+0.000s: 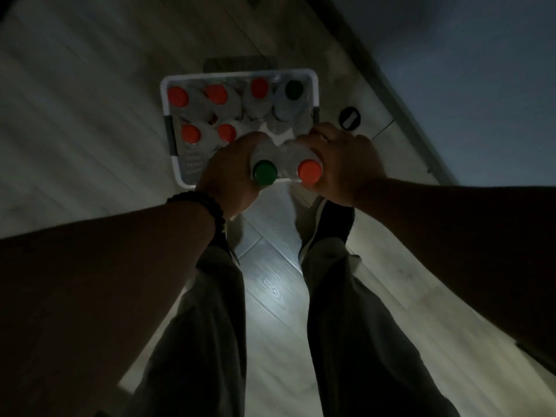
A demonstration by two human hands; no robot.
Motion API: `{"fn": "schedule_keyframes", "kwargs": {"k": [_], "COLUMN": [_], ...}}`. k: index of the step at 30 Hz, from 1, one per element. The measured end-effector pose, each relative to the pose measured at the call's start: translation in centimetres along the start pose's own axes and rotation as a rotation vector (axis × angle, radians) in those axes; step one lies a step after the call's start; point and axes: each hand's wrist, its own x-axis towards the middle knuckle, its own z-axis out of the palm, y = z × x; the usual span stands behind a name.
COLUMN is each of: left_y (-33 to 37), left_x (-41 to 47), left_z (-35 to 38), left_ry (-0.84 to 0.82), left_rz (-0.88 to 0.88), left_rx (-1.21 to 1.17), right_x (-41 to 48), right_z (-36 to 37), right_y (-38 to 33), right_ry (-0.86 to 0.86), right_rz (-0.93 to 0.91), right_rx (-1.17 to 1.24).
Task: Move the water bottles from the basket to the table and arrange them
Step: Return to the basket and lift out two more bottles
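**Two bottles gripped above the near edge of the basket**

View from the head, looking straight down in dim light. The left hand (228, 173) holds a green-capped bottle (264, 173) and the right hand (346, 164) holds an orange-capped bottle (310, 171). On each hand the fingers (246, 142) are curled round the bottle's body from its outer side, so nothing hangs free. The two bottles are upright, with their long axes pointing up toward the camera. They sit side by side, almost touching, between the two hands. Both are over the near rim of the white basket (240, 72), which stands on the wooden floor (270, 290).

Six other bottles (177, 96) stand upright in the basket, five with orange caps and one with a green cap at the far right corner. The two held caps look larger than these, so both bottles are probably lifted clear, or nearly so.

A dark beaded bracelet (204, 203) circles the left wrist, and a shoe (334, 224) shows just beneath the right hand.

No tabletop can be made out, so which way the bottles must be carried cannot be told. Since the grips are on the bodies, the bottles can be set down upright without regrasping.
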Motion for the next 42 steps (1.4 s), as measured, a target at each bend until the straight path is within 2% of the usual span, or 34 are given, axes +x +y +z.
{"fn": "schedule_keyframes", "kwargs": {"k": [9, 16, 24, 27, 31, 36, 40, 42], "left_y": [16.0, 28.2, 38.6, 42.2, 46.2, 49.3, 51.4, 52.4], "left_x": [-10.5, -17.5, -20.8, -21.3, -22.4, -23.5, -24.1, -24.1], "left_z": [-13.9, -24.9, -33.7, -36.8, -39.5, -40.4, -39.2, -38.3], "left_ry": [-0.061, -0.029, 0.030, 0.074, 0.078, 0.086, 0.075, 0.124], "left_rz": [-0.053, 0.063, 0.195, 0.214, 0.257, 0.262, 0.210, 0.190], "left_rx": [-0.062, 0.041, -0.061, -0.092, -0.279, -0.483, -0.660, -0.660], "right_x": [-11.6, -21.3, -28.2, -29.5, -30.9, -32.4, -34.1, -34.7], "right_z": [-18.0, -32.3, -43.7, -47.4, -50.8, -53.6, -54.7, -55.0], "right_y": [-9.3, -16.3, -19.9, -20.6, -22.0, -23.2, -22.8, -21.9], "right_ry": [0.007, 0.136, 0.190, 0.286, 0.420, 0.582, 0.620, 0.581], "right_rz": [0.085, 0.113, 0.160, 0.134, 0.054, 0.144, 0.177, 0.184], "right_rx": [0.210, 0.347, 0.796, 1.014, 1.275, 1.524, 1.640, 1.685]}}
